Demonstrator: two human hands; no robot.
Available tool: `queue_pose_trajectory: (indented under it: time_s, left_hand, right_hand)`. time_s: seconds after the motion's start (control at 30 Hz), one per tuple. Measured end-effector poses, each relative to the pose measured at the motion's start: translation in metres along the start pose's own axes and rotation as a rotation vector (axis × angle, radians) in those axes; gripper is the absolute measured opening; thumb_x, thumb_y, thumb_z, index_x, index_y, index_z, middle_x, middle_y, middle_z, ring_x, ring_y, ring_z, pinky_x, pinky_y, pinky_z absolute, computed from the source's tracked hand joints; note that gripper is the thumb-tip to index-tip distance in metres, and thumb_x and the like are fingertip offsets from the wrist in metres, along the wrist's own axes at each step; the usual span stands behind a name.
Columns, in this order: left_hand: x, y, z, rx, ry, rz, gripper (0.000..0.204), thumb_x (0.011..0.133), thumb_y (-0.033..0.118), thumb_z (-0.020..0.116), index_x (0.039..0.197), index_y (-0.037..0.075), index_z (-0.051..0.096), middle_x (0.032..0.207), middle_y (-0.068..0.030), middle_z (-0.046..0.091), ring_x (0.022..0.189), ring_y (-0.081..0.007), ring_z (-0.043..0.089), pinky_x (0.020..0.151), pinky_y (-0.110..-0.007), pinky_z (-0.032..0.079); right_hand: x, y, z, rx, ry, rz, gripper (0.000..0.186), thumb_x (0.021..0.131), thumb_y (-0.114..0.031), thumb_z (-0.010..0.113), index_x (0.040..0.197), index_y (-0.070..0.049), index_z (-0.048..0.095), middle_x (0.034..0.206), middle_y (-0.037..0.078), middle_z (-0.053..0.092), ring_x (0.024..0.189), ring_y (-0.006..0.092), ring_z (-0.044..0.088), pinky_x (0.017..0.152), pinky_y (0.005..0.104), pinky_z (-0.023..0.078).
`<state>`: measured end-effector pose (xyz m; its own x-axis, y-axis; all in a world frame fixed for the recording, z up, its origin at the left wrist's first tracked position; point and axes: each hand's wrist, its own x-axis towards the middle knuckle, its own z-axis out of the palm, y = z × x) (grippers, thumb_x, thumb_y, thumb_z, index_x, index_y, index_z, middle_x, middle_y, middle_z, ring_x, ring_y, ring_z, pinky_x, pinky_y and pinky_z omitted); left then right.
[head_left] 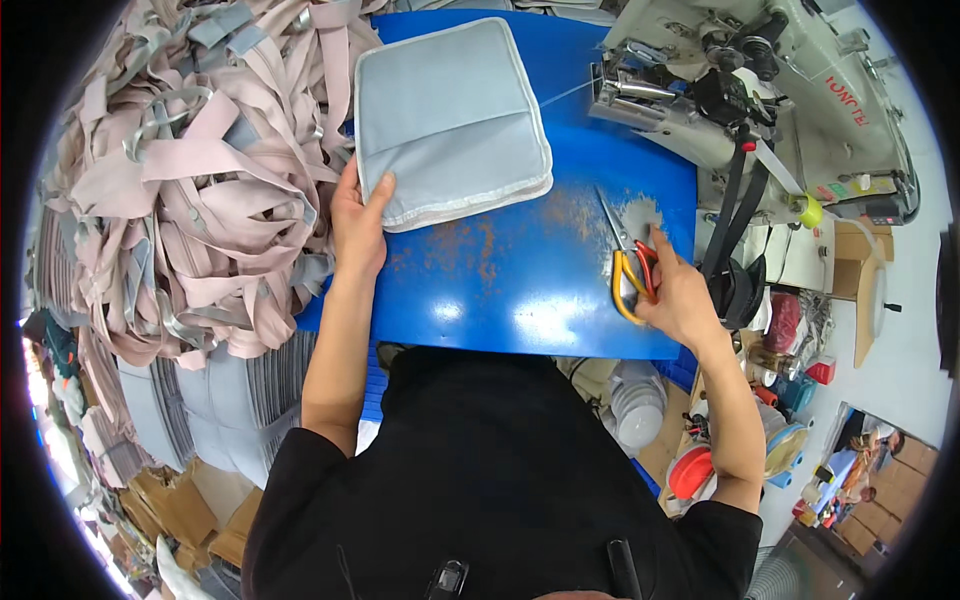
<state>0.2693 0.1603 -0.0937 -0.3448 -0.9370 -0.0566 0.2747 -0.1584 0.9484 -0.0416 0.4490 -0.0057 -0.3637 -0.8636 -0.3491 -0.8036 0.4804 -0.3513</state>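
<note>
A flat grey fabric pouch [450,110] with pale bound edges and a seam across its middle lies tilted over the blue table. My left hand [362,215] grips its lower left corner, thumb on top and the fingers underneath. A thin thread runs from the pouch's right side towards the sewing machine [690,95]. At the table's right side, my right hand [680,290] has its thumb and fingers around the red handle of a pair of scissors [622,250]. The scissors have one red and one yellow handle, and their closed blades point away from me.
A tall heap of pink and grey fabric strips [230,190] borders the table on the left, above stacked grey panels [220,400]. Paint is worn off the blue tabletop [470,300] in places. Plastic tubs [640,405] and shelf clutter sit below right.
</note>
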Motion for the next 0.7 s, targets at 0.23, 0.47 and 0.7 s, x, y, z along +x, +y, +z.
queue_pose_trajectory:
  time_s: [0.23,0.47,0.7]
  left_hand:
    - [0.001,-0.001,0.001,-0.003,0.001,-0.015,0.058,0.096,0.006,0.072,0.148,-0.002,0.047,0.133,-0.0130,0.065,0.119,-0.0173,0.063,0.104,-0.032,0.048]
    - [0.000,0.002,0.002,-0.006,0.009,-0.008,0.053,0.096,0.005,0.071,0.145,-0.002,0.051,0.130,-0.0112,0.067,0.116,-0.0178,0.064,0.103,-0.032,0.049]
    - [0.004,0.097,0.074,0.412,0.031,0.510,0.053,0.093,0.001,0.067,0.144,-0.005,0.054,0.137,-0.0138,0.065,0.125,-0.0198,0.061,0.109,-0.033,0.045]
  right_hand:
    - [0.034,-0.034,0.014,0.600,0.066,-0.082,0.074,0.084,-0.024,0.082,0.149,-0.009,0.049,0.094,0.009,0.067,0.078,0.0160,0.064,0.074,0.0306,0.052]
    - [0.097,-0.067,0.012,0.510,0.334,-0.092,0.057,0.083,-0.037,0.088,0.129,-0.013,0.065,0.088,0.007,0.070,0.078,0.0166,0.066,0.073,0.0320,0.054]
    - [0.092,-0.044,0.037,0.770,0.388,-0.148,0.052,0.085,-0.015,0.088,0.130,-0.005,0.063,0.082,-0.001,0.068,0.071,0.0059,0.058,0.065,0.0240,0.049]
